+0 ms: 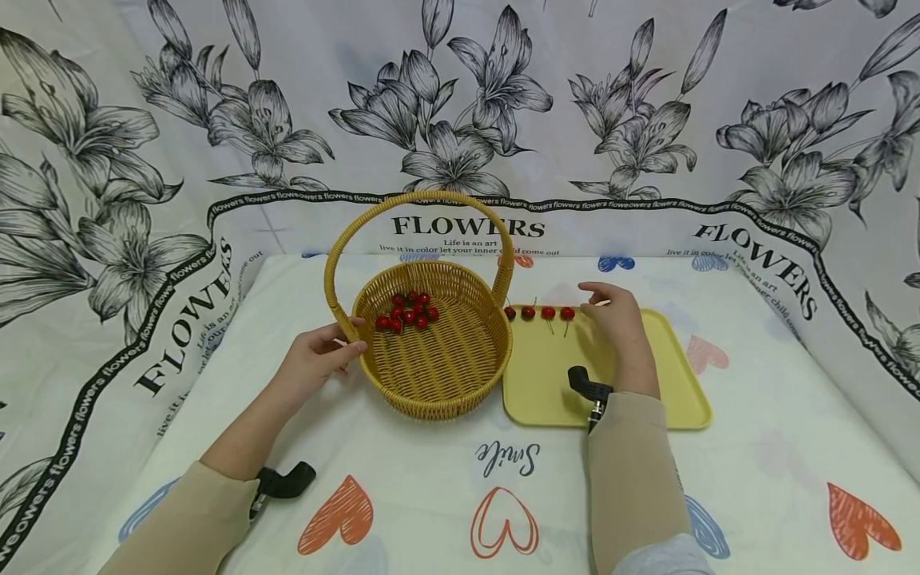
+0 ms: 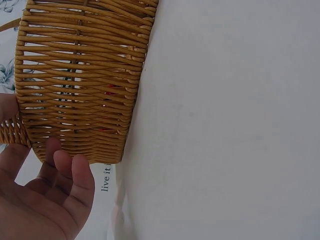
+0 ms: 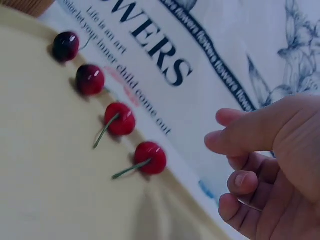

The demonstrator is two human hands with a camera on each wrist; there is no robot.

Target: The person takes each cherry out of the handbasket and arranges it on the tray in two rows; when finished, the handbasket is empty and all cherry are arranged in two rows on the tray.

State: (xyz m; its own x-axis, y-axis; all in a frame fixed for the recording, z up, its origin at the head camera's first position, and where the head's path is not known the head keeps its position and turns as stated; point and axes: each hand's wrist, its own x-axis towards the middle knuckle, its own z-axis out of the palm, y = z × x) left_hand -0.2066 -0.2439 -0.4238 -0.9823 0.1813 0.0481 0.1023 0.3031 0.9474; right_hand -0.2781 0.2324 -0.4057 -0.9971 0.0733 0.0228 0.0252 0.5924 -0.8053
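Observation:
My left hand (image 1: 323, 351) grips the woven basket (image 1: 438, 403) at its left side, where the arched handle (image 1: 419, 196) meets the rim. Seen from the left wrist, the thumb and index finger pinch that handle base while the other fingers curl loosely beside the wicker wall (image 2: 80, 95). Several red cherries (image 1: 410, 317) lie together inside the basket, toward its back left. Over the tray's back edge, my right hand (image 1: 614, 315) hovers with loosely bent fingers and nothing between them. Just left of it, a row of several cherries (image 3: 150, 158) with stems lines the back of the yellow tray (image 1: 546, 391).
The tray stands right against the basket's right side. Both rest on a white cloth (image 1: 424, 495) printed with hearts and words. A flower-printed curtain (image 1: 460, 120) rises behind and at the sides.

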